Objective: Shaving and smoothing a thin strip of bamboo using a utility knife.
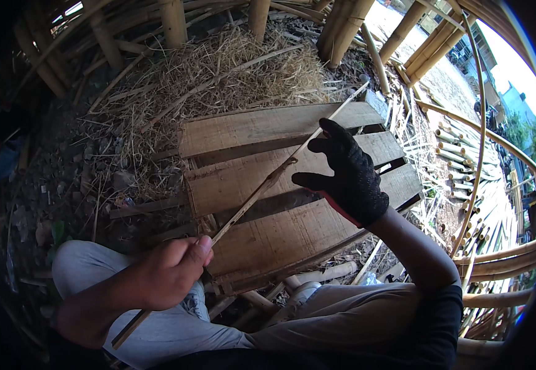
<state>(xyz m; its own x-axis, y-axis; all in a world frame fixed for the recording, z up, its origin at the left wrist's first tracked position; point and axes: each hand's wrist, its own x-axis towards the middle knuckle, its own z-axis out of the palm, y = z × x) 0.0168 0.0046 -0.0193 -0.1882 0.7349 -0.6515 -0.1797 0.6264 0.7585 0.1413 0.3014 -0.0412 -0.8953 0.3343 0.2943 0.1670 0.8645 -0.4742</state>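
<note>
The bamboo strip [252, 200] slants over the slatted counter [268, 240] from about 7 to 1 o'clock; the bare left hand [172, 271], at 8 o'clock, has its fingers wrapped round it; the gloved right hand [351, 172], toward 2 o'clock, spreads its fingers beside it, contact unclear; the step seems to be steadying and working the strip; next likely calls for the right fingers to close on it.

Your glove [353, 179] is black with a red edge, your trousers [336, 314] light grey. Your strip [255, 197] is straw-yellow, blotched dark brown midway, whitish by the table's [243, 132] far edge. The boards [274, 240] are tan, brown-streaked.
</note>
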